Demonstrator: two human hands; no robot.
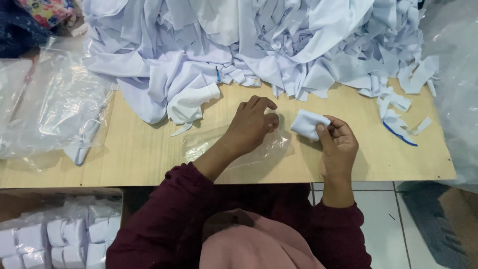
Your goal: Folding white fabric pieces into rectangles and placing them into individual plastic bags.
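Note:
My right hand (338,144) pinches a small folded white cloth (307,123) just above the wooden table (144,154). My left hand (253,123) grips the mouth of a small clear plastic bag (209,144) that lies flat on the table. The folded cloth sits a short way to the right of the bag's opening, apart from it. Dark red sleeves cover both of my forearms.
A big heap of white fabric pieces and strips (259,45) fills the back of the table. Clear plastic sheets (50,109) lie at the left. Packed white bundles in bags (59,236) sit in a box below the table's left front edge. More plastic hangs at the right.

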